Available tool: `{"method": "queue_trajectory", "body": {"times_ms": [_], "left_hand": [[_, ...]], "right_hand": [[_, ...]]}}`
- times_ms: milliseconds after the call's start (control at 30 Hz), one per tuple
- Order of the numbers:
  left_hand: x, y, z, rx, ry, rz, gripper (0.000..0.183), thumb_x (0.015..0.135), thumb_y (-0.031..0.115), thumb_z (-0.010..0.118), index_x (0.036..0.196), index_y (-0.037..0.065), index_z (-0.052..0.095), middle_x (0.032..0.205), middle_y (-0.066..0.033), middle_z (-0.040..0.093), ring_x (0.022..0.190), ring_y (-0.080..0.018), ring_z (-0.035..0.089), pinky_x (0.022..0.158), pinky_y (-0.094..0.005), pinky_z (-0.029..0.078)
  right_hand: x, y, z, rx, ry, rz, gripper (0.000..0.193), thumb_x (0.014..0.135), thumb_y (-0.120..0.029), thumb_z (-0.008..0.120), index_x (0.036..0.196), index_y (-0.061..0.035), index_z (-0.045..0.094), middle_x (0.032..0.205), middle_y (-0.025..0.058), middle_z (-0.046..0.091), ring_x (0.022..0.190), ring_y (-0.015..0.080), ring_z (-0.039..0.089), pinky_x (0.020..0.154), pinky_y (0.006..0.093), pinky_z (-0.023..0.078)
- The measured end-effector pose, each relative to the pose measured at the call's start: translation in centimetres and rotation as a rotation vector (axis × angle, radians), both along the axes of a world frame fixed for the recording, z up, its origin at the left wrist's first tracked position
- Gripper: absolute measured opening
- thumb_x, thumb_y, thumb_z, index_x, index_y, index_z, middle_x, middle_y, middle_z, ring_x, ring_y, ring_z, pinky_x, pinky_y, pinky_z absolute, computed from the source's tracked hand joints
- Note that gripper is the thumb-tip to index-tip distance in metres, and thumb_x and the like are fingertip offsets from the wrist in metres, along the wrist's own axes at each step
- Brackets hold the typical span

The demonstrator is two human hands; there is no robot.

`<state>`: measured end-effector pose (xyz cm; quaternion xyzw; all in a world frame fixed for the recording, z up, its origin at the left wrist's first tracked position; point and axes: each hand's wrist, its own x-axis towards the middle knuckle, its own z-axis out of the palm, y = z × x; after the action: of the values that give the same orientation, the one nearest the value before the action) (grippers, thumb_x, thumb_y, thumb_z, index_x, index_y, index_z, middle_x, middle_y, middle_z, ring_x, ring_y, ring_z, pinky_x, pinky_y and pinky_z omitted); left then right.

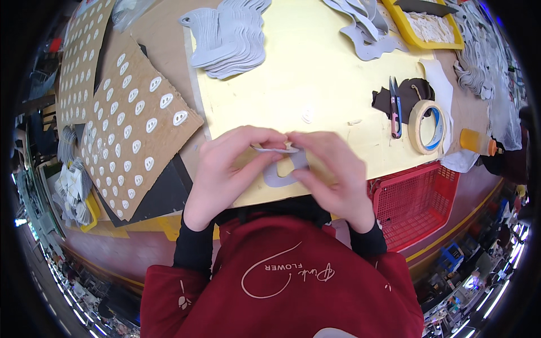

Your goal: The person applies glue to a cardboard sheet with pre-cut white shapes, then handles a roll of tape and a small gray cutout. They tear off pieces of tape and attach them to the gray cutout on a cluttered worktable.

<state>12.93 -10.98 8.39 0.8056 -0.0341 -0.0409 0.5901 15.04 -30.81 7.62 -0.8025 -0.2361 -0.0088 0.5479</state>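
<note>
Both of my hands meet over the table's near edge around a flat grey cut-out piece [276,179] with a hole in it. My left hand [228,169] is closed, pinching the folded-up upper edge of the piece between thumb and fingers. On the other side my right hand [337,176] is closed too, its fingertips at the same edge and its thumb against the piece's right side; it is slightly blurred. A small pale bit [289,145] shows between the fingertips. Beyond the hands, a small white oval piece [307,115] lies on the pale yellow tabletop [242,104].
A stack of grey pieces [228,42] and loose grey pieces [369,42] lie farther back. Rightward are snips [395,107], a tape roll [417,129], a yellow tray [459,40] and an orange bottle [474,141]. A red basket [417,197] sits below; cardboard with white ovals [132,141] lies left.
</note>
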Motion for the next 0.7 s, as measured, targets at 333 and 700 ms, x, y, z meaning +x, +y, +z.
{"method": "queue_trajectory", "body": {"times_ms": [333,700], "left_hand": [[-0.8,0.8,0.2,0.164,0.128,0.083,0.032,0.084,-0.008,0.067,0.116,-0.005,0.065,0.103,-0.0127,0.071,0.098,-0.0164,0.067,0.088,-0.0288,0.051],[0.6,-2.6,-0.7,-0.255,0.290,0.035,0.024,0.087,0.000,0.068,0.111,0.000,0.069,0.099,-0.0061,0.068,0.093,-0.0110,0.063,0.085,-0.0266,0.050]], "right_hand": [[-1.5,-0.9,-0.3,0.222,0.228,-0.222,0.017,0.083,0.002,0.071,0.100,0.0009,0.072,0.086,0.0085,0.070,0.075,0.0172,0.066,0.067,0.0281,0.052],[0.0,-1.0,0.1,0.032,0.301,-0.266,0.023,0.087,0.001,0.068,0.109,0.0007,0.070,0.083,0.0081,0.067,0.070,0.0127,0.062,0.065,0.0246,0.050]]}}
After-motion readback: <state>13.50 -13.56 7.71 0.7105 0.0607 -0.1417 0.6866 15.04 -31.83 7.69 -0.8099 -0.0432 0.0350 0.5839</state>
